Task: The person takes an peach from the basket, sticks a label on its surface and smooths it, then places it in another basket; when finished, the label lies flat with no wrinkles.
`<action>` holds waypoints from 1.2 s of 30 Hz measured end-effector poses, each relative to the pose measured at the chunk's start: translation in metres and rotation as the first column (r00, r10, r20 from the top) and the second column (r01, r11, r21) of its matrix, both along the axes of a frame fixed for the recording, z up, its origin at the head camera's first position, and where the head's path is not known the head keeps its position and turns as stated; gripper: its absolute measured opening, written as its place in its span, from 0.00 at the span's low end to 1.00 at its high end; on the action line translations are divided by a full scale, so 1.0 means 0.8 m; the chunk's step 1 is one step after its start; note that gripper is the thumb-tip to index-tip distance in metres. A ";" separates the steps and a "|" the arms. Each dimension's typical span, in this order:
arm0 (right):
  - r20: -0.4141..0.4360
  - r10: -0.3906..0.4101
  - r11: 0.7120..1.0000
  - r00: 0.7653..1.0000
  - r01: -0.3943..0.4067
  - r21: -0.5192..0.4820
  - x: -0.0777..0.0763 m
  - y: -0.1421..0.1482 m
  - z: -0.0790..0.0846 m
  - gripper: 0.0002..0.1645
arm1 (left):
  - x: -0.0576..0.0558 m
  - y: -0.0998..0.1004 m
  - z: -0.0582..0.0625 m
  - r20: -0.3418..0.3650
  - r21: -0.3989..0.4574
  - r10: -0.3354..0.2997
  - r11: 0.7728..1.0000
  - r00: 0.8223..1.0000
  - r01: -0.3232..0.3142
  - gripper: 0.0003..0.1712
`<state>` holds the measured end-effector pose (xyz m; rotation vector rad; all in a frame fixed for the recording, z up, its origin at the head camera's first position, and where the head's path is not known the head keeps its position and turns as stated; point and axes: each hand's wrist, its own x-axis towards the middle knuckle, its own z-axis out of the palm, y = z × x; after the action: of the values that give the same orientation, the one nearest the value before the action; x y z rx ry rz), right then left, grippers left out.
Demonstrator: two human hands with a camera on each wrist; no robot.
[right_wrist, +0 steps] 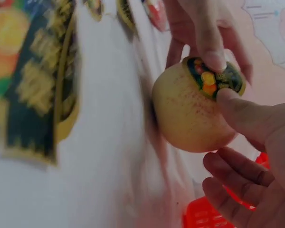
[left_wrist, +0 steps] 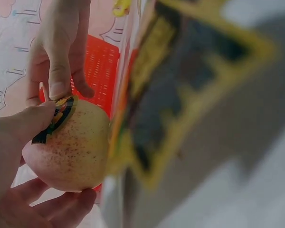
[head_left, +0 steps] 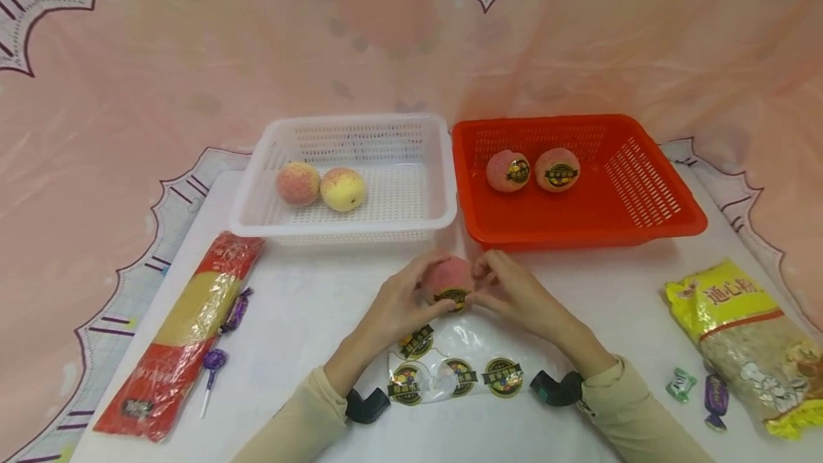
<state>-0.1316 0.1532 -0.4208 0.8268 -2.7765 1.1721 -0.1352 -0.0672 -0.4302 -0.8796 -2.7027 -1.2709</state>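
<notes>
In the head view, my left hand (head_left: 404, 304) grips a pink-yellow peach (head_left: 446, 279) just above the table, thumb on top and fingers underneath. A black-and-gold fruit sticker (right_wrist: 217, 78) lies on the peach's side. My right hand (head_left: 522, 299) meets the peach from the other side; its thumb presses the sticker while its loosely bent fingers stay spread near the fruit. Below the hands, a clear sheet of similar stickers (head_left: 457, 377) lies on the table. One sticker looms large and blurred in the left wrist view.
Behind stand a white basket (head_left: 343, 230) with two peaches (head_left: 343, 189) and a red basket (head_left: 581, 233) with two stickered peaches (head_left: 557, 169). At left lie a red-yellow noodle packet (head_left: 186, 334), a wrapped candy (head_left: 237, 310) and a lollipop (head_left: 215, 360); at right, a macaroni bag (head_left: 749, 341) and candies (head_left: 716, 400).
</notes>
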 end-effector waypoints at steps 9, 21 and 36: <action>-0.088 0.063 0.994 0.994 -0.054 0.100 0.006 -0.005 0.004 0.43 | 0.002 -0.004 -0.001 -0.132 -0.086 -0.057 0.995 0.990 0.046 0.42; -0.185 -0.014 0.988 0.983 0.042 0.151 0.010 -0.019 -0.002 0.43 | 0.002 -0.001 0.001 -0.160 -0.140 -0.060 0.989 0.985 0.038 0.45; -0.117 0.102 0.994 0.988 -0.107 -0.030 -0.003 0.008 -0.003 0.29 | -0.006 -0.008 0.002 -0.088 -0.051 -0.112 0.993 0.990 0.108 0.45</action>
<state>-0.1337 0.1597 -0.4236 1.0137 -2.6412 1.1467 -0.1403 -0.0734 -0.4288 -1.0779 -2.6567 -1.1593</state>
